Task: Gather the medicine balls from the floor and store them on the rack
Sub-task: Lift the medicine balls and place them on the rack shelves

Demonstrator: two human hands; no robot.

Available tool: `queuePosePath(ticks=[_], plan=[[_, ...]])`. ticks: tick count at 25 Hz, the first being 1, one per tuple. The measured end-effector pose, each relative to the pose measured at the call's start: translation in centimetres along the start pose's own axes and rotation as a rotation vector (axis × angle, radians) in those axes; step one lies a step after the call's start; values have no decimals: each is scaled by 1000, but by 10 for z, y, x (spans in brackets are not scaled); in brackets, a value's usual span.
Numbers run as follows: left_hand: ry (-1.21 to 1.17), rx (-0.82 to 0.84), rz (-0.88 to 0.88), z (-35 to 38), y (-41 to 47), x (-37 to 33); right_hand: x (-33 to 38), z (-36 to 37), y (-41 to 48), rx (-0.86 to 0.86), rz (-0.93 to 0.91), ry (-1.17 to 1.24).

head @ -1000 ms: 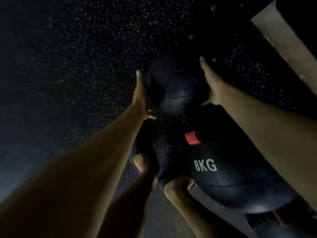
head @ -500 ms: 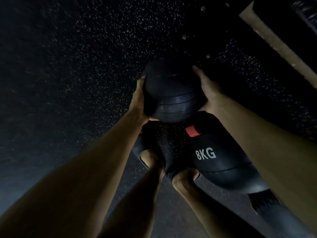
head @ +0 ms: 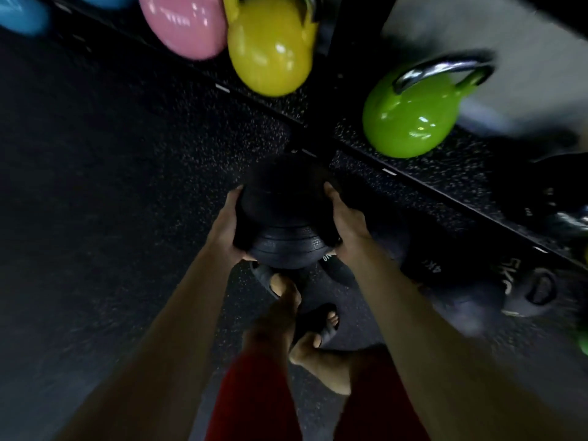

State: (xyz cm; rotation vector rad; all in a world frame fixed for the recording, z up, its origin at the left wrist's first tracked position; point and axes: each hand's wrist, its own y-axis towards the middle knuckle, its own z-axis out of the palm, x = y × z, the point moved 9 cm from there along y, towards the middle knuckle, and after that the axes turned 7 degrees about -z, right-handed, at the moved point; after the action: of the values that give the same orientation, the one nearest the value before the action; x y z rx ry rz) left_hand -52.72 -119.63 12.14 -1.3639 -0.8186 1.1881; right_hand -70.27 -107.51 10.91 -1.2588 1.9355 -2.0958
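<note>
Nearest, red shorts [head: 261, 402] and sandalled feet [head: 286, 288] stand on the speckled black floor [head: 111, 186]. Above the feet, the left hand [head: 229, 227] and right hand [head: 345, 221] clasp the black medicine ball [head: 283, 218] between them, off the floor, fingers curled round its sides. Just to the right lie blurred dark weights [head: 426, 265]. Beyond, along a low shelf [head: 445, 198], sit a green kettlebell [head: 410, 122], a yellow kettlebell [head: 270, 55], a pink kettlebell [head: 187, 27] and a blue kettlebell [head: 19, 14].
</note>
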Motion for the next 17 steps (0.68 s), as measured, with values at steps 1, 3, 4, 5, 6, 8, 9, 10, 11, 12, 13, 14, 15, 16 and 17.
queuePosePath(ticks=[1, 3, 4, 5, 6, 8, 9, 10, 11, 12, 13, 14, 15, 16, 17], plan=[[9, 6, 17, 5, -28, 3, 7, -11, -28, -1, -5, 4], [21, -25, 12, 10, -75, 16, 17, -32, -75, -14, -11, 22], [40, -32, 14, 16, -100, 24, 22, -46, -101, -19, -23, 27], [72, -19, 26, 23, -120, 31, 27, -59, -122, -22, -41, 32], [96, -3, 40, 30, -141, 39, 30, -72, -144, -22, -59, 28], [135, 18, 52, 42, -179, 60, 33, -101, -187, -32, -133, 27], [167, 28, 68, 48, -196, 68, 35, -114, -204, -39, -185, 35], [194, 32, 86, 53, -208, 74, 36, -126, -217, -47, -229, 35], [219, 36, 100, 59, -219, 79, 37, -136, -230, -52, -264, 22], [241, 55, 121, 66, -232, 84, 38, -147, -244, -64, -290, -2], [263, 78, 140, 73, -243, 88, 41, -157, -257, -70, -316, -29], [289, 88, 162, 78, -253, 90, 44, -167, -266, -77, -342, -54], [331, 83, 199, 84, -263, 88, 51, -176, -280, -89, -378, -67], [369, 89, 248, 90, -272, 85, 59, -186, -294, -104, -413, -75], [399, 92, 291, 96, -278, 81, 67, -196, -309, -118, -449, -77]])
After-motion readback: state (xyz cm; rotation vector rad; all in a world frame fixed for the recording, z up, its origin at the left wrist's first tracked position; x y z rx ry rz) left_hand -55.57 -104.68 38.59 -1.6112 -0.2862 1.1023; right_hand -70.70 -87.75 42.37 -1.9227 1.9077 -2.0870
